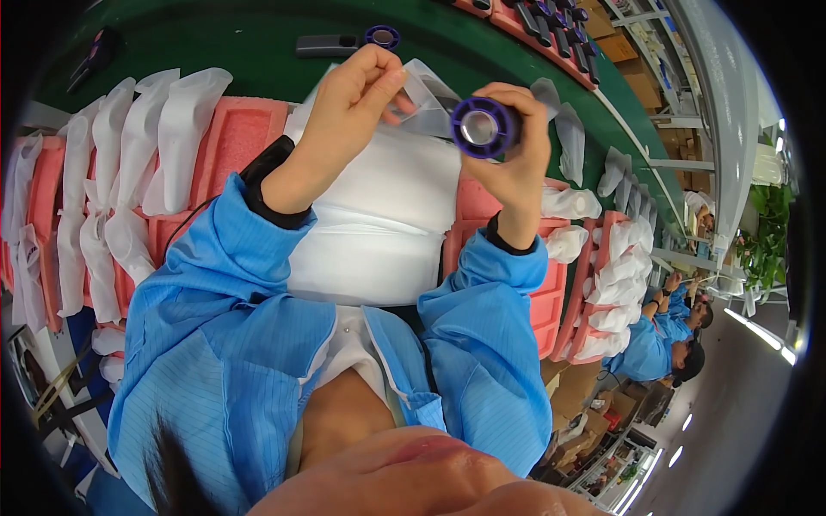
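Over a stack of white sheets (379,185), my right hand (520,159) is closed around a dark round device (479,127) with a purple ring and a silvery centre. The ring end points up and the rest of it is hidden by my fingers. My left hand (361,90) is raised to its left, thumb and fingers pinched together at the edge of a clear plastic bag (428,93). The bag stretches from these fingertips toward the device; whether it touches the device I cannot tell.
On the green table (249,47) beyond lie a grey handle-shaped piece (327,46) and a purple-ringed round part (382,36). Pink trays (245,142) with white-wrapped items (185,129) flank me. A tray of dark devices (559,34) stands far right; co-workers (654,344) sit at right.
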`<state>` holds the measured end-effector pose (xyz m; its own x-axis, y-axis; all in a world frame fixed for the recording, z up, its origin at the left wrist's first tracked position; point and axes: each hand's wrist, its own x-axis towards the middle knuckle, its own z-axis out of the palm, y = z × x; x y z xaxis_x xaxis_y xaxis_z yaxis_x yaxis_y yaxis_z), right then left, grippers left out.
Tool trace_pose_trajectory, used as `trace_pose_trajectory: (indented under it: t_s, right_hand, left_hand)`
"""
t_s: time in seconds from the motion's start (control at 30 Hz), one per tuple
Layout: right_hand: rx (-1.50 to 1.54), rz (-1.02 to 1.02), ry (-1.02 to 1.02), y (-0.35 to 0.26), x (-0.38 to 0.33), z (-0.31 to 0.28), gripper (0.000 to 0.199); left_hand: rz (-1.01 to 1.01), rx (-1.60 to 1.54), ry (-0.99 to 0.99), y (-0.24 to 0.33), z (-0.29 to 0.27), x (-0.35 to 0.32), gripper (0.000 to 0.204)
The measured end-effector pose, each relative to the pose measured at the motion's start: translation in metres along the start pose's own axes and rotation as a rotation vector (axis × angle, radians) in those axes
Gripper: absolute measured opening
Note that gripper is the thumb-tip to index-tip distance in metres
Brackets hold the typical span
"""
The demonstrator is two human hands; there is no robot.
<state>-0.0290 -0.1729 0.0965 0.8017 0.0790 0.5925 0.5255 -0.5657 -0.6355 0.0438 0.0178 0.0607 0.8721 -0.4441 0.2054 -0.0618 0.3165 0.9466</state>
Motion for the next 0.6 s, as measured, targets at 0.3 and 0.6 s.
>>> trace_pose_trajectory:
  t_s: [0.3, 0.6]
  right_hand:
    - [-0.350, -0.063, -0.060, -0.005, 0.003, 0.025, 0.069]
    - [-0.464, -0.038, -0.024, -0.001, -0.001, 0.041, 0.077]
  left_hand:
    - [-0.203, -0.439, -0.032, 0.000, -0.004, -0.002, 0.011]
    - [0.402, 0.443, 0.014, 0.015, 0.024, -0.022, 0.039]
